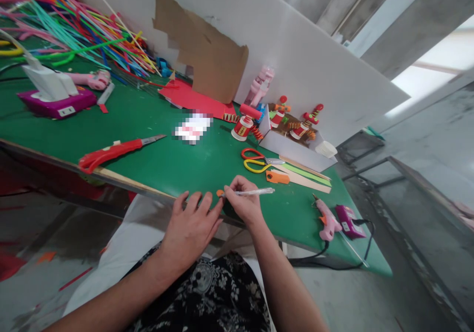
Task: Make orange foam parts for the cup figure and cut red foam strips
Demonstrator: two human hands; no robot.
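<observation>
Fingers: right hand (242, 200) pinching pen (256, 192); left hand (193, 219) spread beside disc (219, 193); cup label (245, 122) illegible

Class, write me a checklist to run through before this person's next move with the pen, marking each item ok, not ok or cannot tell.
1. Pen held in the right hand: ok.
2. Left hand near the small orange piece: ok.
3. Pen tip touching the orange piece: cannot tell, too small to see.
4. Scissors lying apart from both hands: ok.
5. Red-handled tool with its pointed end covered: not ok, the end is bare.
6. Glue gun cool: cannot tell.
</observation>
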